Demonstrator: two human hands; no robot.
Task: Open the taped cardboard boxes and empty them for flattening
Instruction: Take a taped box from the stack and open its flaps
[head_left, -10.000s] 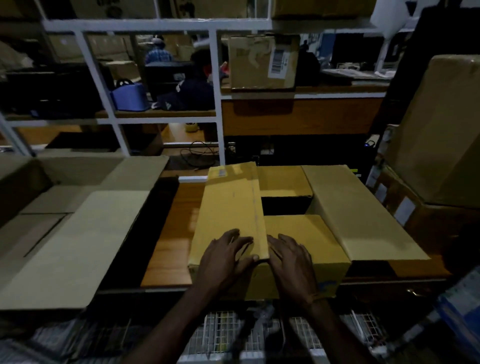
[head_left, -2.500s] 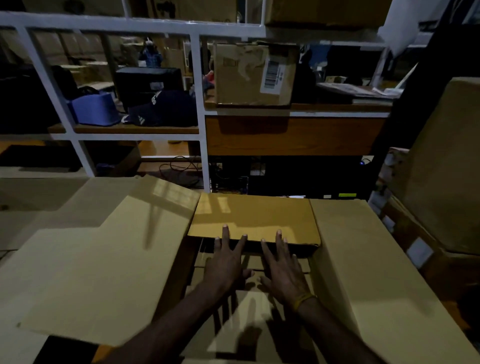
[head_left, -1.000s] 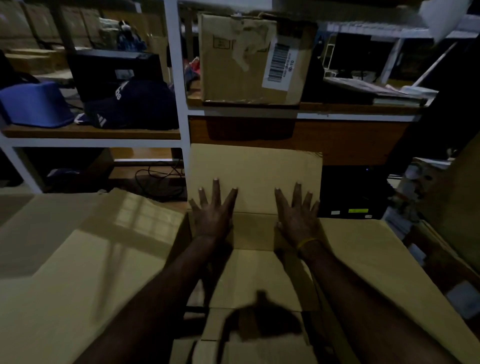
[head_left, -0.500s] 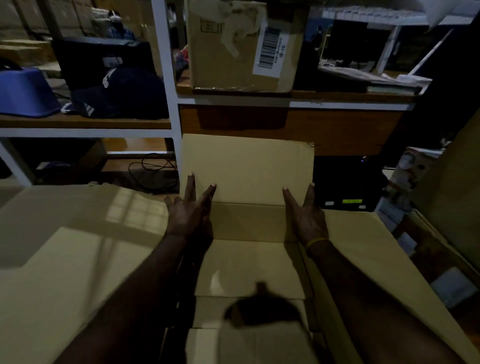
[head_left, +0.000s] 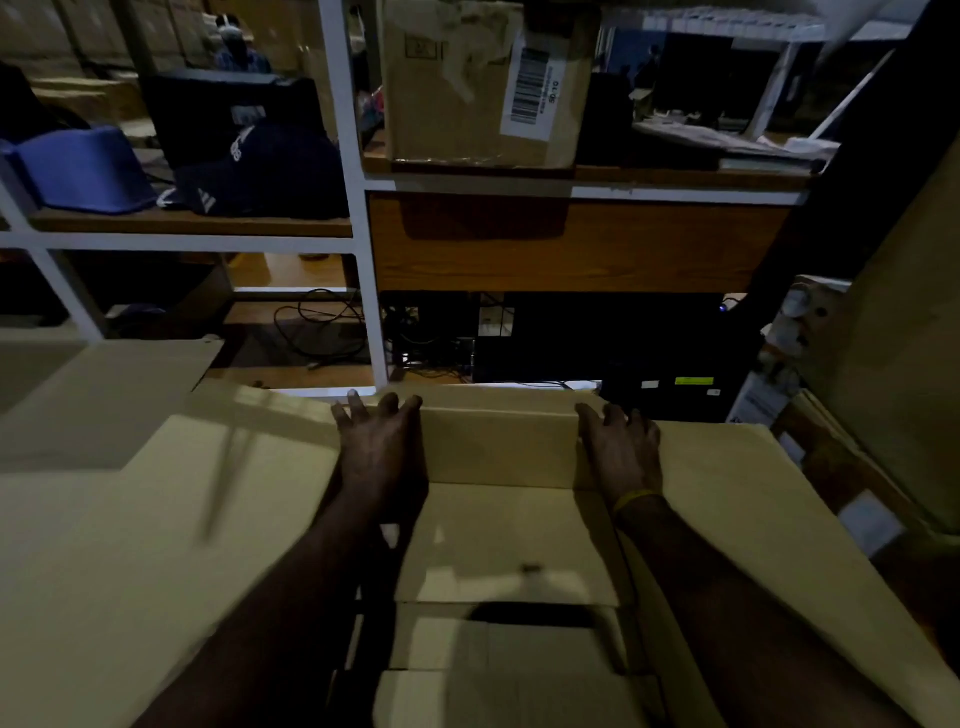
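Observation:
An open cardboard box (head_left: 498, 452) stands right in front of me, and I look down into it. Its long side flaps spread out to the left (head_left: 156, 519) and right (head_left: 727, 509). Nothing lies inside; only its folded bottom flaps (head_left: 509, 551) show. My left hand (head_left: 382, 447) rests with straight fingers at the far left inner corner. My right hand (head_left: 621, 447) rests the same way at the far right corner, a yellow band on its wrist. The far flap is pushed down behind the rim, out of sight.
A white-framed shelf (head_left: 358, 208) stands behind the box, holding a labelled cardboard box (head_left: 483, 88), a dark cap (head_left: 260, 171) and a blue container (head_left: 78, 171). Cables (head_left: 317, 327) and dark equipment lie below. More stacked cartons (head_left: 904, 364) stand at the right.
The far flap, upright half a second ago, has been folded down and away. Both hands have moved apart to the box's far corners. The view has dropped closer to the box.

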